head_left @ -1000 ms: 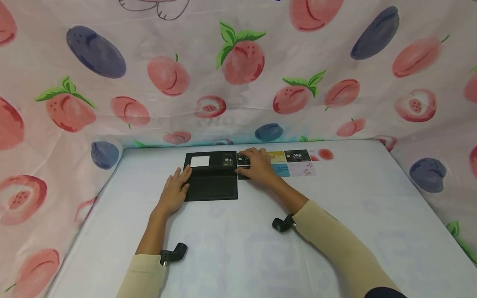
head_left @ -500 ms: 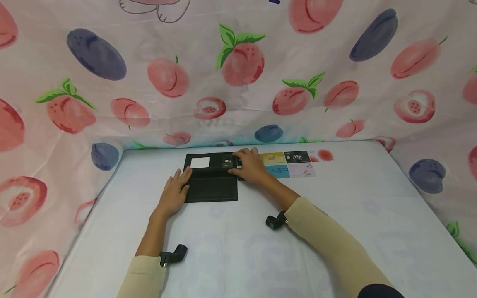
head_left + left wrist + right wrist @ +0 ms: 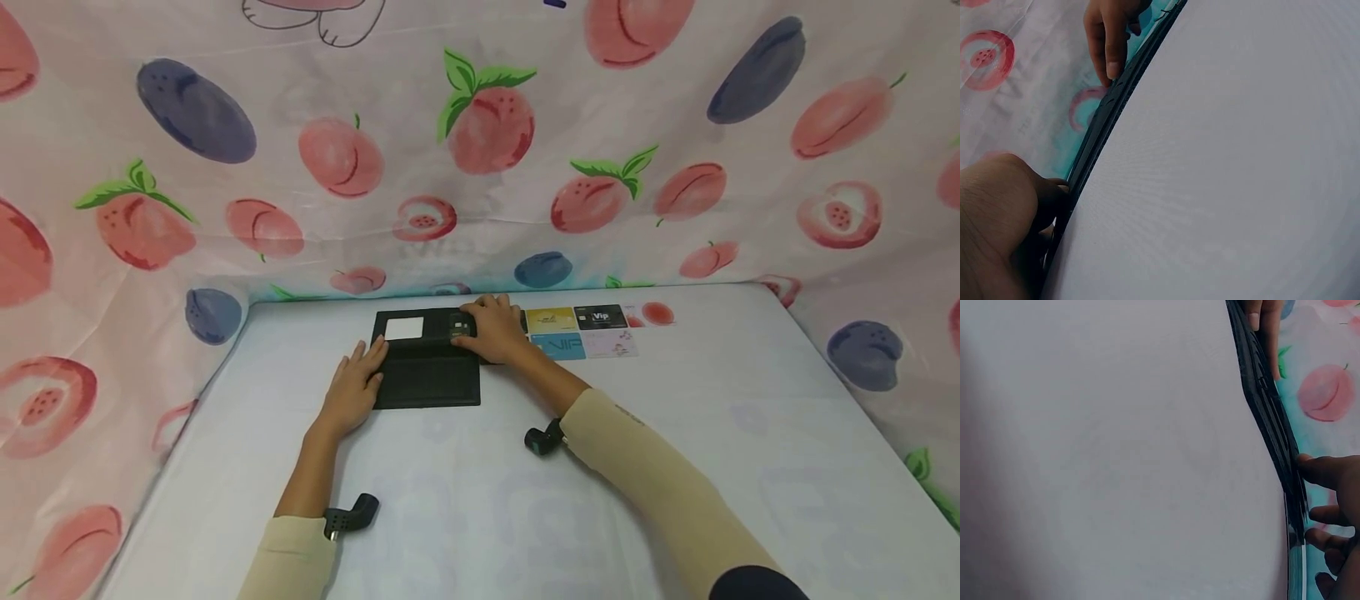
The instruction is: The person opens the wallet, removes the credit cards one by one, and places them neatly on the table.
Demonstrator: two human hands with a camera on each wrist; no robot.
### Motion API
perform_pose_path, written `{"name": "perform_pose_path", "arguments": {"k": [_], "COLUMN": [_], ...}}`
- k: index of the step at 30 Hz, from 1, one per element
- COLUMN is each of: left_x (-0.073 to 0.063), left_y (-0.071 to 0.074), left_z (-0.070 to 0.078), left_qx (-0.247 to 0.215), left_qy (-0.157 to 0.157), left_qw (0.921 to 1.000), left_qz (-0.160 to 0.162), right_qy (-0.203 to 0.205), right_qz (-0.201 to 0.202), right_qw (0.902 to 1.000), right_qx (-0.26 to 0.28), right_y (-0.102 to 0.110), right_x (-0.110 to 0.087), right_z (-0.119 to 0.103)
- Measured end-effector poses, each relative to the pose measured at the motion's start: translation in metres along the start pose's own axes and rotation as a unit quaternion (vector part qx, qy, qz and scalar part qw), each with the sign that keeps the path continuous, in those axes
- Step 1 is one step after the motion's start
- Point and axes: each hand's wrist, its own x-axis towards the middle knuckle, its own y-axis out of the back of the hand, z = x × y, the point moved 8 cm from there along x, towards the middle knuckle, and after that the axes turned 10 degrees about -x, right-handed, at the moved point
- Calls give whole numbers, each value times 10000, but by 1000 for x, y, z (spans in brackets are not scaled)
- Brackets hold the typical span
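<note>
A black bifold wallet lies unfolded on the table, with a white rectangle at its upper left and a small dark card at its upper right. My left hand rests on the wallet's left edge, fingers extended. Over the upper right part, my right hand reaches in from the side, its thumb and fingertips at the dark card. In the right wrist view, spread fingertips of the right hand touch the wallet, seen nearly edge-on. Part of a black card is hidden under the right hand.
Right of the wallet lie a yellow card, a black Vip card, a blue VIP card, a pale pink card and a peach-printed card. A fruit-patterned cloth rises behind the white table.
My right hand has slid left from the black card beside the wallet onto the wallet's upper right part, uncovering the yellow and blue cards. The left hand has stayed in place.
</note>
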Motion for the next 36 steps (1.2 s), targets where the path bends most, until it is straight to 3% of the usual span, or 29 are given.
{"name": "perform_pose_path", "arguments": {"k": [36], "left_x": [0], "left_y": [-1], "left_z": [-3], "left_qx": [66], "left_qy": [84], "left_qw": [9999], "left_qz": [68], "right_qy": [-67], "right_qz": [177], "right_qw": [9998], "right_qx": [-66], "right_y": [4], "right_x": [-6], "right_z": [12]}}
